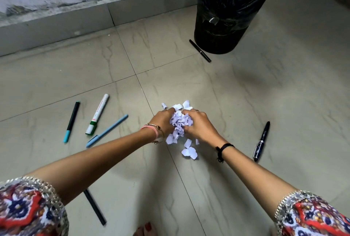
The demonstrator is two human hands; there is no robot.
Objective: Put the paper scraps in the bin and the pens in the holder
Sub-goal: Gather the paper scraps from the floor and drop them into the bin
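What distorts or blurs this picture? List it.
Head view: wide-angle bending tilts the black bag-lined bin and curves the grey skirting; light is soft, with faint shadows; the white paper scraps between left hand and right hand look slightly soft.

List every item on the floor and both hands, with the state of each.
Left hand: closed on the paper scraps.
Right hand: closed on the same scraps.
Loose scraps: on the floor.
Bin: upright, lined with a black bag.
Marker: lying flat, capped.
Blue pen: lying flat.
Fountain pen: lying flat.
Black pen: lying beside the bin.
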